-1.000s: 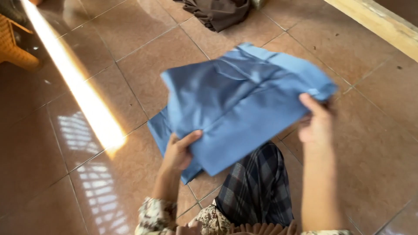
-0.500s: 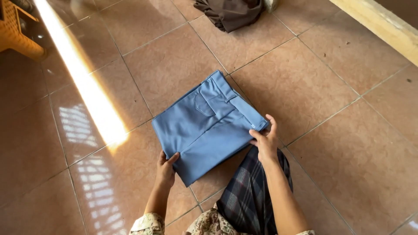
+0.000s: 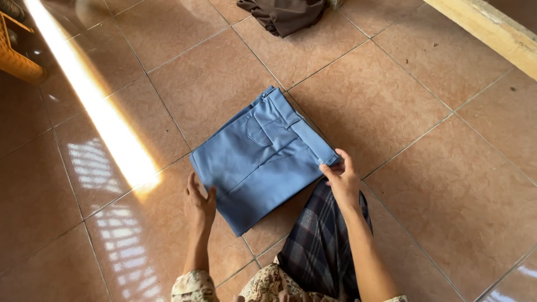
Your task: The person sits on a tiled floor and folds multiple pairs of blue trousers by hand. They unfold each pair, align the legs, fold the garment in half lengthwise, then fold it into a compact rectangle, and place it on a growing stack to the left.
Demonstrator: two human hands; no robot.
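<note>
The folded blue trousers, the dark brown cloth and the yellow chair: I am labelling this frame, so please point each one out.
folded blue trousers (image 3: 263, 162), head view, on the flat middle panel below the pocket.
dark brown cloth (image 3: 285, 14), head view, on its crumpled middle.
yellow chair (image 3: 19, 61), head view, on its lower frame.

Warm daylight, sharp focus. Glaring sunbeam streak (image 3: 95, 106) across glossy floor tiles (image 3: 447, 184) from upper left; window-grid reflections lower left; soft shadows.

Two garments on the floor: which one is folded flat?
The blue trousers, lying as a neat flat rectangle between the left hand and right hand. The dark brown garment at the top edge is a crumpled heap, away from both hands.
</note>
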